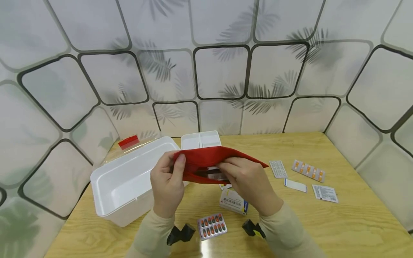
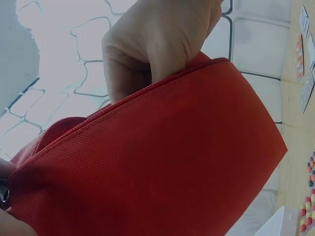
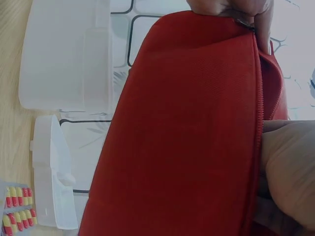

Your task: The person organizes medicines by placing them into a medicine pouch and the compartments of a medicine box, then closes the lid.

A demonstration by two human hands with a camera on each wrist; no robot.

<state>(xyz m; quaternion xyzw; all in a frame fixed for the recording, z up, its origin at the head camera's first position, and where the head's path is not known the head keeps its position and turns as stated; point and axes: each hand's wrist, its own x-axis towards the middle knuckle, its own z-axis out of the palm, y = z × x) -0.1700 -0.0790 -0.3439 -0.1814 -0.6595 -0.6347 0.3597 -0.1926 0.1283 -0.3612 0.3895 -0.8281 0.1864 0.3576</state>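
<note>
A red zip pouch [image 1: 206, 156] is held up above the middle of the table, its zipper open. My left hand [image 1: 169, 182] pinches the pouch's left end near the zip pull, thumb on the near side. The right hand [image 1: 246, 175] reaches into the opening, and its fingertips are hidden inside, as the right wrist view also shows with the hand [image 3: 290, 167] behind the zipper edge. Something silvery [image 1: 216, 175] shows within the pouch, too little visible to name. Below the pouch lie a medicine box [image 1: 233, 200] and a blister pack of dark-and-red capsules [image 1: 212, 226].
A white plastic bin [image 1: 124, 182] stands on the left, with a clear bag with a red strip [image 1: 129, 142] behind it. A divided white tray [image 1: 209, 138] sits behind the pouch. To the right lie blister packs [image 1: 308, 171], a white packet [image 1: 295, 185] and a printed sachet [image 1: 324, 193].
</note>
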